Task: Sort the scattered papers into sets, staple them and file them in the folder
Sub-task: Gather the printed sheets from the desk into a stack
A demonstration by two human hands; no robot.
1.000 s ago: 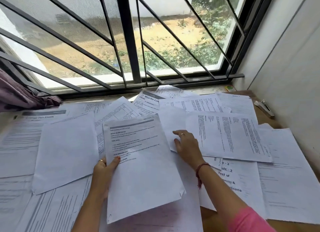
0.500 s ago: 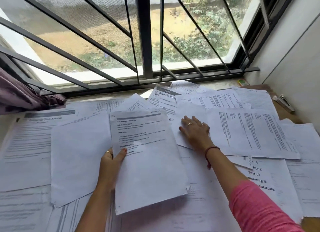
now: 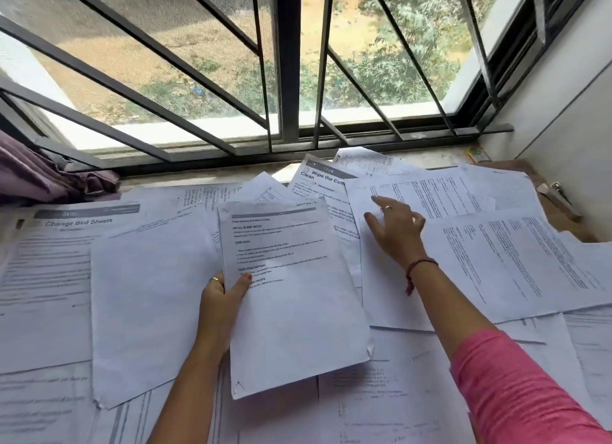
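Gripping a printed sheet, left hand; right hand flat, seemingly touching scattered papers.

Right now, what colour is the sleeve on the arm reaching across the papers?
Pink. The sleeve on the right arm shows best in the head view.

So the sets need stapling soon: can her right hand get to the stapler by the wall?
Probably yes. The right hand is free over the papers, and the stapler lies uncovered beside the wall.
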